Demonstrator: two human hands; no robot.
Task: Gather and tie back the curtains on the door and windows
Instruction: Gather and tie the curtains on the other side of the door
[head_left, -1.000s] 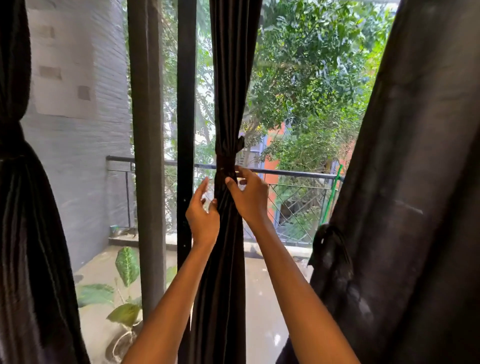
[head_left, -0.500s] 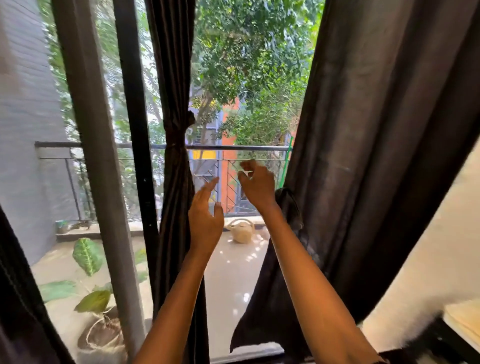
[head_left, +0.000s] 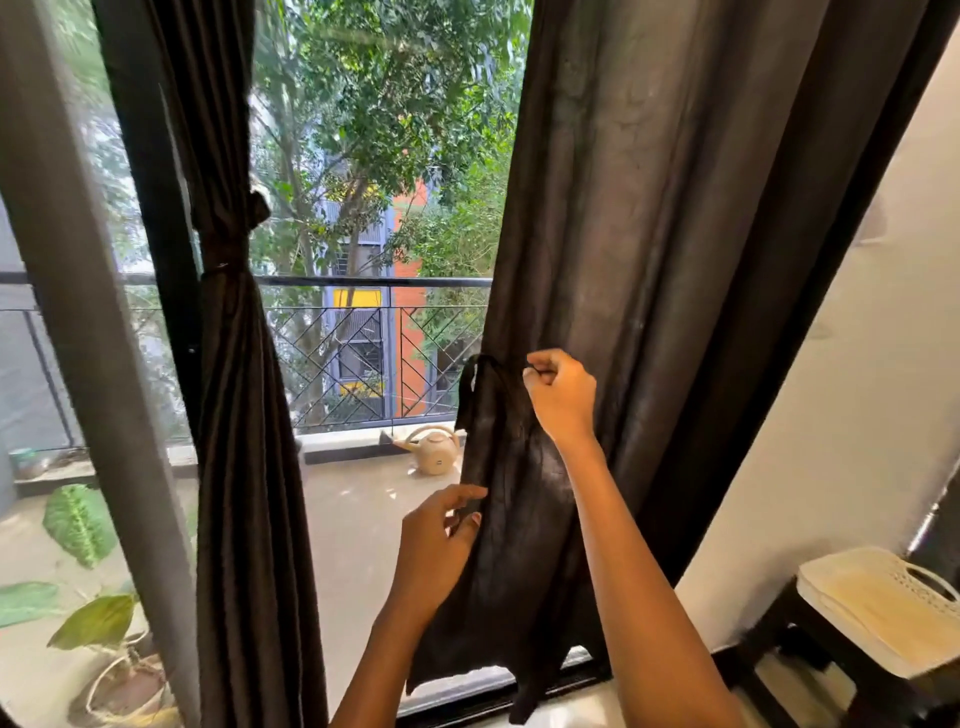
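Note:
A dark brown curtain (head_left: 234, 415) hangs left of centre, cinched at mid height by a knotted tie (head_left: 228, 265). A wider dark curtain (head_left: 649, 208) hangs loose on the right. A dark tie strap (head_left: 480, 384) dangles at its left edge. My right hand (head_left: 561, 395) is closed, pinching the top of that strap against the loose curtain. Lower down, my left hand (head_left: 441, 540) touches the curtain's left edge with its fingers apart, and I cannot tell whether it grips the cloth.
A dark window frame post (head_left: 150, 208) and a grey pillar (head_left: 78, 312) stand at the left. Outside are a balcony railing (head_left: 363, 283), a beige watering can (head_left: 434, 449) and potted plants (head_left: 83, 519). A cushioned stool (head_left: 878, 608) sits at the lower right by the wall.
Both hands left the tied middle curtain and moved right to the loose curtain. My view swung right as well. The right hand has taken hold of the tie strap.

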